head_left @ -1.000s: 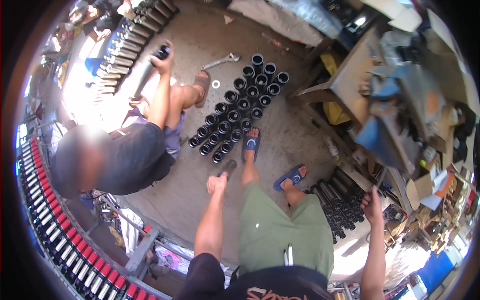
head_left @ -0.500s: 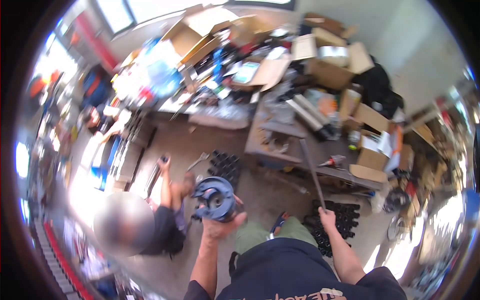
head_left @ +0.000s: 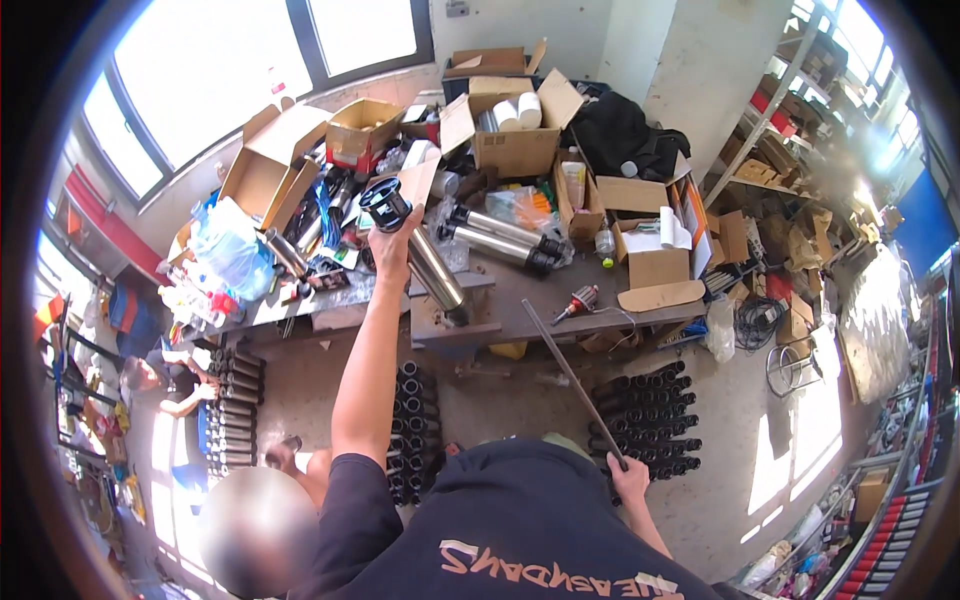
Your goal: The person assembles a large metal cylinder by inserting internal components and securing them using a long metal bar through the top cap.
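Observation:
My left hand [head_left: 394, 245] reaches far forward, its fingers wrapped round the upper end of a shiny metal cylinder [head_left: 436, 272] with a black collar [head_left: 385, 203]. The cylinder leans over the bench edge, its dark lower end at a metal fixture [head_left: 470, 325]; whether it rests in the fixture, I cannot tell. Low on the right, my right hand [head_left: 630, 478] is closed around the near end of a long, thin metal rod [head_left: 565, 368]. The rod slants up and left, its far tip in front of the bench.
The cluttered workbench [head_left: 640, 325] carries cardboard boxes [head_left: 515, 150], other metal cylinders [head_left: 505, 240] and a red-and-silver tool-like part [head_left: 580, 302]. Black-ended cylinders stand in groups on the floor [head_left: 655, 415]. One person [head_left: 265, 530] is close on my left; another [head_left: 165, 380] works farther left.
My left hand has carried the cylinder forward, from close to my body out over the bench. My right hand still holds the rod. My view has shifted to the right.

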The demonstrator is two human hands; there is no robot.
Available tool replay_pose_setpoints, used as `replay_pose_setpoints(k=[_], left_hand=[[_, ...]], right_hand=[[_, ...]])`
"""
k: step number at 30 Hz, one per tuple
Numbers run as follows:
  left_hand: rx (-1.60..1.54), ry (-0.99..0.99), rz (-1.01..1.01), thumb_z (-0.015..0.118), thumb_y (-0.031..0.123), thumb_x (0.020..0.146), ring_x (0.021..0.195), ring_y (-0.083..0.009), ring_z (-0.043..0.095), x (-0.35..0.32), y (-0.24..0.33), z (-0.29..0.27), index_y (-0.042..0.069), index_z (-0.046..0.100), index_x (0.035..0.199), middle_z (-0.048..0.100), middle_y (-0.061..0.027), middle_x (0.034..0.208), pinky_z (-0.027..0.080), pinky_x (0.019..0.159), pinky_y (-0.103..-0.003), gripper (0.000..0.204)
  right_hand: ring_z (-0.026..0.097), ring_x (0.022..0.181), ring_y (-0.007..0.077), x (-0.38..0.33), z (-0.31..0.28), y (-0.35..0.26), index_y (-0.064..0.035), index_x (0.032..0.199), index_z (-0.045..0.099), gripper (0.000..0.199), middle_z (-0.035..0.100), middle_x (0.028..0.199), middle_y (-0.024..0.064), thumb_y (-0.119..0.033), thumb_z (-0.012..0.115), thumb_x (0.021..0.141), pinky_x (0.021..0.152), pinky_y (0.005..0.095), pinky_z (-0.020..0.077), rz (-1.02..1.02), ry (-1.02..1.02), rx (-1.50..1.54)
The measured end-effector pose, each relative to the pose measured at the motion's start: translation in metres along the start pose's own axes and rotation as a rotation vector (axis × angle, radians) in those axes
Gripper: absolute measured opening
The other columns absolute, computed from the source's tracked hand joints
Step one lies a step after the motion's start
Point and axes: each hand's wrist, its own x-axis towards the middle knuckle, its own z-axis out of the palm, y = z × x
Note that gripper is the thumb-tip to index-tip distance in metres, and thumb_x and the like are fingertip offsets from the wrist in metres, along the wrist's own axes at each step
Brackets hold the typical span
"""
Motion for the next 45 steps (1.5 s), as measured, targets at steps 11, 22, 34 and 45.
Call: replay_pose_setpoints(k=[11,22,34,45], left_hand=[[0.217,-0.416,0.059,0.092,0.017,0.066,0.086,-0.0128,0.063,-0.043,-0.009,0.021,0.002,0.068,0.107,0.07,-0.0008,0.096,0.052,0.084,-0.031,0.05],[0.343,0.079,0.35,0.09,0.022,0.064,0.09,-0.031,0.072,-0.059,0.004,0.039,0.005,0.065,0.109,0.074,-0.0146,0.096,0.056,0.081,-0.038,0.054],[0.191,0.114,0.176,0.09,0.036,0.064,0.09,-0.0392,0.07,-0.043,-0.002,-0.01,0.006,0.059,0.109,0.072,-0.0178,0.094,0.056,0.078,-0.044,0.062],[0.143,-0.08,0.009,0.09,0.032,0.059,0.097,-0.04,0.068,-0.015,-0.011,-0.016,0.01,0.055,0.111,0.071,-0.0172,0.101,0.053,0.086,-0.046,0.066]], right_hand=[[0.043,0.045,0.016,0.01,-0.03,-0.1,0.0018,0.068,0.062,0.034,0.047,0.051,0.0121,-0.023,0.074,0.087,0.048,0.0345,0.0348,-0.167,0.035,0.265],[0.049,0.063,0.0046,0.069,-0.111,-0.176,-0.0009,0.098,0.059,0.023,0.06,0.071,-0.0011,-0.016,0.074,0.089,0.057,0.0251,0.0409,-0.137,-0.31,0.355],[0.047,0.072,0.0074,-0.006,-0.121,-0.288,-0.0063,0.147,0.017,0.079,0.048,0.085,0.0018,-0.006,0.068,0.086,0.064,0.0217,0.0396,-0.356,-0.832,0.254],[0.051,0.071,0.02,-0.023,-0.053,-0.489,-0.018,0.083,0.07,0.03,0.049,0.075,0.0017,-0.035,0.087,0.065,0.071,0.0362,0.0408,-1.629,-0.381,-0.449]])
